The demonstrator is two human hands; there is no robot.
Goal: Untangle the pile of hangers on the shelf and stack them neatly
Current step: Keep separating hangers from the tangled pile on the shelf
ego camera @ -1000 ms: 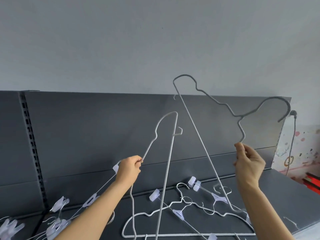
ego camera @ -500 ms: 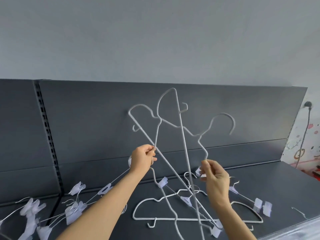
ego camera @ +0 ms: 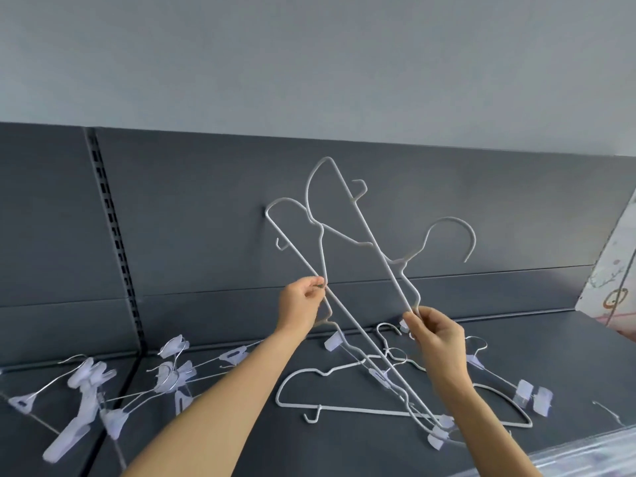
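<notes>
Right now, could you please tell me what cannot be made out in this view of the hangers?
Head view:
- Which of the raised hangers the left hand pinches: its fingers cover the crossing wires.
- Whether their lower ends are snagged: shelf clips and the right hand's forearm cover them.
- How many clip hangers lie at left: blurred, overlapping, cut by the frame edge.

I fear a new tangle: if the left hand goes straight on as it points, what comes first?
Likely the straight bar of the hanger in the right hand, crossing by the left hand; depth unclear.
</notes>
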